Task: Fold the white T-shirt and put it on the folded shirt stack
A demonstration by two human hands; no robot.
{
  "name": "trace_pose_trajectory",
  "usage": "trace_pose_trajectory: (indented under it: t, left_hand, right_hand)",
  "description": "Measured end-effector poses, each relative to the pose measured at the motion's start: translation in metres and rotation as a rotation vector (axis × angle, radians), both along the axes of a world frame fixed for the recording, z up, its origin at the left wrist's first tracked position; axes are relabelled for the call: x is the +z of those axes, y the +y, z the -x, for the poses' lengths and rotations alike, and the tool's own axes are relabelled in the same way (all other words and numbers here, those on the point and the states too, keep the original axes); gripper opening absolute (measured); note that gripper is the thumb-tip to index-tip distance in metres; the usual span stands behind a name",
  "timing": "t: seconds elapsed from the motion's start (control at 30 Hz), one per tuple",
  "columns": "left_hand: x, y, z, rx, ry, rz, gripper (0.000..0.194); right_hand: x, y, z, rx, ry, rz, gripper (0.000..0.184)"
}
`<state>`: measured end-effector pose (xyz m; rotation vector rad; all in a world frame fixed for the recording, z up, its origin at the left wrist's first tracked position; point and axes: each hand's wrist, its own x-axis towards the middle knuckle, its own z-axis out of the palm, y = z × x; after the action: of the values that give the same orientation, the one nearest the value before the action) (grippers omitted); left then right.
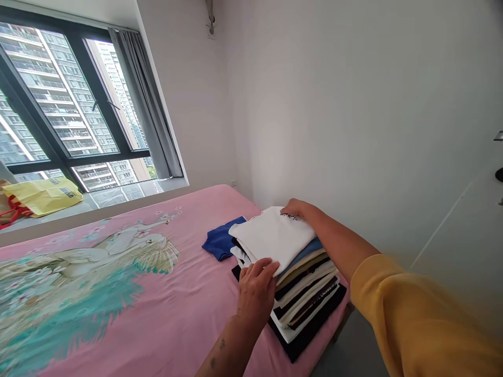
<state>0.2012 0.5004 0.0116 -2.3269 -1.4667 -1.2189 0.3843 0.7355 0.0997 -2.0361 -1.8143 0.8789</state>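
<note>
A folded white T-shirt (275, 230) with dark lettering lies on top of a tall stack of folded clothes (308, 288). My left hand (256, 287) is at the shirt's near corner, its fingers closed on the edge. On the far right side, my right hand (297, 208) grips the shirt's edge beside the lettering; its fingertips are partly hidden. Beneath are layers of blue, beige, black and white cloth. A blue folded garment (222, 240) lies on the bed just left of the stack.
The stack stands near the right edge of a bed with a pink printed sheet (204, 303). A white wall (353, 104) rises behind. On the windowsill at the left lies a yellow bag (45, 196) with red handles. A grey curtain (147, 99) hangs by the window.
</note>
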Motion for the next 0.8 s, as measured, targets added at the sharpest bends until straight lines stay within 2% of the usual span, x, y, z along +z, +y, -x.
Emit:
trace_pose_trajectory:
  t: [0.17,0.33,0.53,0.7,0.8]
  left_hand:
    - [-0.001,0.002,0.003,0.036,0.017,0.002,0.032]
    - [-0.004,0.002,0.002,0.054,0.034,0.02,0.033]
    - [-0.004,-0.006,0.004,0.061,0.083,0.006,0.031]
    - [-0.006,-0.02,0.01,0.086,0.051,0.028,0.03]
    - [-0.022,-0.044,0.021,0.108,0.004,0.028,0.03]
  right_hand:
    - [-0.006,-0.006,-0.007,0.005,0.116,-0.105,0.036]
    - [-0.021,-0.022,-0.03,-0.022,0.109,-0.051,0.043]
    - [-0.016,-0.041,-0.047,0.019,0.097,0.017,0.057]
    - [-0.02,-0.067,-0.061,0.119,-0.201,-0.113,0.056]
    - [-0.024,-0.081,-0.066,0.081,-0.299,-0.155,0.052]
